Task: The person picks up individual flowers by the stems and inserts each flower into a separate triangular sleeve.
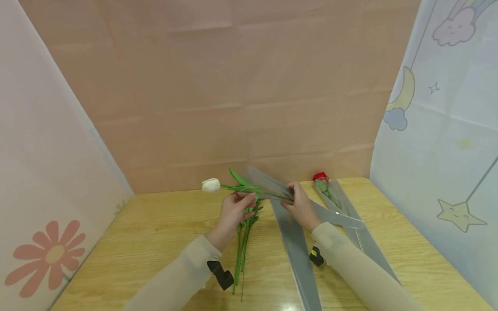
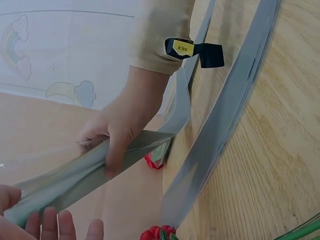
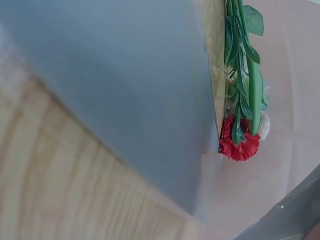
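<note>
A white tulip (image 1: pixel 211 185) with green leaves juts from the mouth of a translucent grey flower sleeve (image 1: pixel 264 180), lying slantwise above the table. My right hand (image 1: pixel 301 207) grips the narrow part of this sleeve, thumb on one side and fingers on the other. My left hand (image 1: pixel 235 211) pinches the sleeve near its mouth between thumb and forefinger. In the left wrist view the other left fingers (image 2: pixel 65 225) are spread beneath it. Green shows through the film there, and the tulip's stem continues inside. The right wrist view mostly misses the right hand.
Loose flower stems (image 1: pixel 242 255) lie on the wooden table (image 1: pixel 175 242) below my hands, a red carnation (image 3: pixel 240 142) among them. Flat grey sleeves (image 1: pixel 297 255) lie right of them. Further right lies a red rose (image 1: pixel 320 176) in its own sleeve. Cloth walls surround the table.
</note>
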Action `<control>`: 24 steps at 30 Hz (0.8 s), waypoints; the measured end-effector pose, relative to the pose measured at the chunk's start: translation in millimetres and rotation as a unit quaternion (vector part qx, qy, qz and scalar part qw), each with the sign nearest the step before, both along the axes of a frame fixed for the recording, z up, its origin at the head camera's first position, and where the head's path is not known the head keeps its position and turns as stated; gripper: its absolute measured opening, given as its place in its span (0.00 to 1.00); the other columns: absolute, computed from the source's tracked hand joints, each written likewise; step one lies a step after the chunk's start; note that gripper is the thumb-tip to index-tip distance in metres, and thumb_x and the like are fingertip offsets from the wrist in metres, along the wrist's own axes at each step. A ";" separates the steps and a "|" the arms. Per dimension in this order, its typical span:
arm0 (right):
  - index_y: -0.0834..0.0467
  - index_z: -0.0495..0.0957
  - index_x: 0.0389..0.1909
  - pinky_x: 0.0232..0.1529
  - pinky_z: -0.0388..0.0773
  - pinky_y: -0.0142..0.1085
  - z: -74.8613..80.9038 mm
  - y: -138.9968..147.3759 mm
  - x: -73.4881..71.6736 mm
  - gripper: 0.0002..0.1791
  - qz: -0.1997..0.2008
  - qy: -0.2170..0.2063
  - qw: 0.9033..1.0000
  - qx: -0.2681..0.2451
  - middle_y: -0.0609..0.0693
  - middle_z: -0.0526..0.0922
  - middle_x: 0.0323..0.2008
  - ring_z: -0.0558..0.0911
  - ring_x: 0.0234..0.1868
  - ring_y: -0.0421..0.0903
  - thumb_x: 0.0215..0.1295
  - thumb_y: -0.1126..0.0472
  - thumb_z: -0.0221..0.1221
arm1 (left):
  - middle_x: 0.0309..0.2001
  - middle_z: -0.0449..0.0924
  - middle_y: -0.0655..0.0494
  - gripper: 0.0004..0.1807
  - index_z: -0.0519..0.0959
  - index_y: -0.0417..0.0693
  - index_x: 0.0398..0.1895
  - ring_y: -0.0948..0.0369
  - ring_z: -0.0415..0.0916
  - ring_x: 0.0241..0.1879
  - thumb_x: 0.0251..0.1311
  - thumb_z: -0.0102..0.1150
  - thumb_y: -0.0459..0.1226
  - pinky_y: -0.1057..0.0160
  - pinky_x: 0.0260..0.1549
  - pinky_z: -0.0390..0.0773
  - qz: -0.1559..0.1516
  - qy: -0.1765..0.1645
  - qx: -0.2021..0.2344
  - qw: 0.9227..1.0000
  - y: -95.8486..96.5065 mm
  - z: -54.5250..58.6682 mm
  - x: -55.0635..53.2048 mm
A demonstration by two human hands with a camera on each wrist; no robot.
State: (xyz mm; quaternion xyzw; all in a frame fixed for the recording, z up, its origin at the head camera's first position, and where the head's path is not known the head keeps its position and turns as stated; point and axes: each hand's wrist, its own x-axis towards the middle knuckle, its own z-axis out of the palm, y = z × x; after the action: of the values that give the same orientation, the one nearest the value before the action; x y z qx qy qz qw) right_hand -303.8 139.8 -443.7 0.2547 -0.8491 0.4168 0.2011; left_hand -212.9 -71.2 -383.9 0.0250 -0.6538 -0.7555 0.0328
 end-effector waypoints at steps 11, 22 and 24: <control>0.63 0.63 0.53 0.49 0.71 0.49 10.5 -3.6 1.1 0.37 0.041 0.014 0.998 0.047 0.59 0.72 0.47 0.72 0.46 0.54 0.49 0.56 0.74 | 0.41 0.78 0.51 0.08 0.76 0.37 0.42 0.64 0.74 0.39 0.67 0.56 0.35 0.63 0.41 0.78 0.063 0.073 -0.063 0.993 -0.9 -1.4 -3.2; 0.65 0.62 0.55 0.47 0.67 0.38 39.1 -27.6 1.6 0.15 0.178 -0.063 0.979 -0.078 0.57 0.67 0.47 0.68 0.46 0.47 0.79 0.58 0.39 | 0.47 0.78 0.45 0.07 0.75 0.37 0.43 0.52 0.74 0.54 0.69 0.53 0.33 0.57 0.48 0.75 0.057 0.184 -0.154 0.969 -2.6 1.7 -6.1; 0.65 0.63 0.54 0.45 0.69 0.34 47.9 -33.1 1.9 0.13 0.185 -0.072 0.974 -0.107 0.55 0.68 0.45 0.69 0.45 0.45 0.78 0.61 0.40 | 0.48 0.78 0.45 0.06 0.75 0.37 0.43 0.51 0.75 0.55 0.69 0.53 0.33 0.54 0.51 0.77 0.058 0.208 -0.170 0.961 -4.7 9.9 -7.9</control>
State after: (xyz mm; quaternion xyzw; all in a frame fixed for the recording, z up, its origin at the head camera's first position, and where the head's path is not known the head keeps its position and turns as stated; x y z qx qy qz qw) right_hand -301.9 106.7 -395.8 0.3539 -0.7501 0.5521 0.0852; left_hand -220.8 -75.9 -374.0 -0.1009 -0.7490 -0.6182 0.2158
